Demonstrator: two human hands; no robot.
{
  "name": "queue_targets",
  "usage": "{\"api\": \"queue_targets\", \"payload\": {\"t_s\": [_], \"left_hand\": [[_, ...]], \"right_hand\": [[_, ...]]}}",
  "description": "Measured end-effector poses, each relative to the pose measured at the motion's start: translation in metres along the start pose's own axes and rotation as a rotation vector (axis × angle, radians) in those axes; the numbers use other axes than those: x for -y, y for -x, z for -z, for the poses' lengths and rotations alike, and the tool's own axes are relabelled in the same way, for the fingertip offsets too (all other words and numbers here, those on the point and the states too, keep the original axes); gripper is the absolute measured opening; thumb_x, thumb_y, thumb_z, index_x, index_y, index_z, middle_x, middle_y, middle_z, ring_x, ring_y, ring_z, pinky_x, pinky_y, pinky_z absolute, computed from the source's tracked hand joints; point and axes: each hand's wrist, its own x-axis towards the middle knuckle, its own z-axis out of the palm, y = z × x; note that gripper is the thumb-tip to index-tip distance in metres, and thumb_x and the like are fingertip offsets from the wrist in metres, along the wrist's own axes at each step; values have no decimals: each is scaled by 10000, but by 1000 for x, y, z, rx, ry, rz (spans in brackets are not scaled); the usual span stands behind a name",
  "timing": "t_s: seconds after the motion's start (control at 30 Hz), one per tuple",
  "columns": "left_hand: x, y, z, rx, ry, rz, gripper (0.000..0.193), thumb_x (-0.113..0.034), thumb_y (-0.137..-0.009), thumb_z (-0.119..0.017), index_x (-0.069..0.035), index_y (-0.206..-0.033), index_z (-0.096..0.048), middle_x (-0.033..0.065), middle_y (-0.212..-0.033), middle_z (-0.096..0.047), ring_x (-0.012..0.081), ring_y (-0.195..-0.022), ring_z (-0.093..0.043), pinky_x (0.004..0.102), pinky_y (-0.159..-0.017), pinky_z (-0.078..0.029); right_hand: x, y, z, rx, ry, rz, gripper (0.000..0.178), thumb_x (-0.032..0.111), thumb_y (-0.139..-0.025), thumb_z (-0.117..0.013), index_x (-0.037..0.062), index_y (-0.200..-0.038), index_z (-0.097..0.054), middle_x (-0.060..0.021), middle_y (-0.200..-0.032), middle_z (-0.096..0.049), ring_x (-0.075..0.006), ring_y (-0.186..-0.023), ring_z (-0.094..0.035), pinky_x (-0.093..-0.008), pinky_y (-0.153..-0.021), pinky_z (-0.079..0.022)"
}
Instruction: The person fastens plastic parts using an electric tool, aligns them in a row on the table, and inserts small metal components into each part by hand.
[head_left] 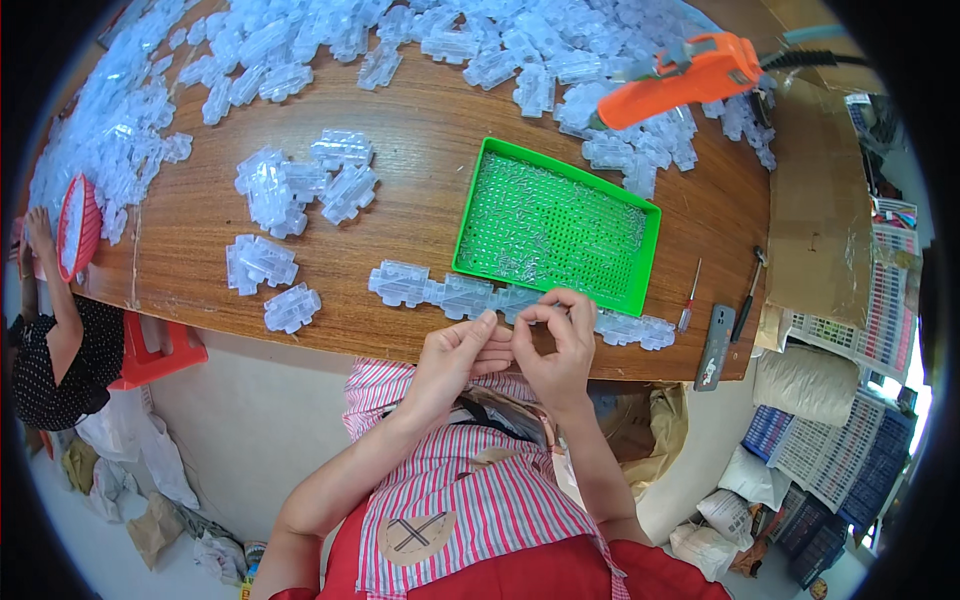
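My left hand (462, 352) and my right hand (556, 350) meet at the table's front edge. The left fingers are curled together with the thumb bent over them. Thumb and forefinger of the right hand close in a pinch against the left fingertips. Whatever either hand holds is too small or hidden to make out. Just beyond them lies a row of clear plastic parts (402, 284), partly covered by my right hand. Behind that row, a green perforated tray (556, 154) holds many tiny shiny metal pieces.
Clear parts lie in small groups at left (272, 192) and in a big heap (300, 30) along the back. An orange tool (680, 82) hangs at upper right. A screwdriver (690, 298) and dark flat object (714, 348) lie right. Another person's arm (62, 300) reaches a red basket (80, 228).
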Motion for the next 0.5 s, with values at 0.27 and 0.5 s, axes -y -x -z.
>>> {"api": "queue_targets", "payload": {"t_s": [0.27,0.5], "left_hand": [[-1,-2,17,-27,26,115,574,-484,-972,-397,38,-1003,-633,147,-938,-672,189,-855,-664,306,-801,-549],[-2,-2,16,-15,35,111,575,-479,-978,-382,42,-1014,-623,156,-949,-671,195,-856,-665,310,-806,-550]], "right_hand": [[-4,-4,-12,15,254,148,170,81,-695,-722,96,-840,-635,-63,-970,-537,-249,-845,-498,-389,-752,-374],[6,-7,-8,16,339,210,161,65,-712,-715,92,-861,-660,-60,-951,-551,-251,-846,-503,-386,-755,-381]]}}
